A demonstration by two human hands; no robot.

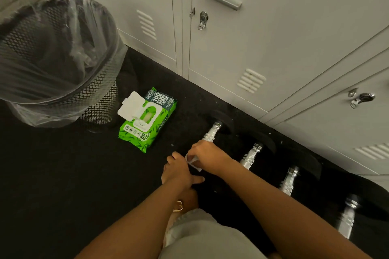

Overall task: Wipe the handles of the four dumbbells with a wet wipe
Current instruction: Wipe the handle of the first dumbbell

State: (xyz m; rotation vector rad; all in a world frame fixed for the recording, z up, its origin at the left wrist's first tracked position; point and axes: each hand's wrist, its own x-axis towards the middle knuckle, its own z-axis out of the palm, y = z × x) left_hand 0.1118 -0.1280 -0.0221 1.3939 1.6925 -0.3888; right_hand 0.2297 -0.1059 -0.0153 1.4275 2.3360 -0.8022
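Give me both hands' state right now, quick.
Left hand: fingers curled, pinching one edge of the wet wipe.
Right hand: fingers curled, pinching the same wipe, just in front of the leftmost dumbbell handle.

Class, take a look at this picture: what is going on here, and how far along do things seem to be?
A person crouches on a dark floor beside grey lockers. Both hands hold a white wet wipe: the left hand and right hand pinch it above the near end of the first dumbbell handle. Three more dumbbells lie in a row to the right. A green wipes pack lies open nearby, next to a lined mesh bin. Whether any handle is already wiped cannot be told.
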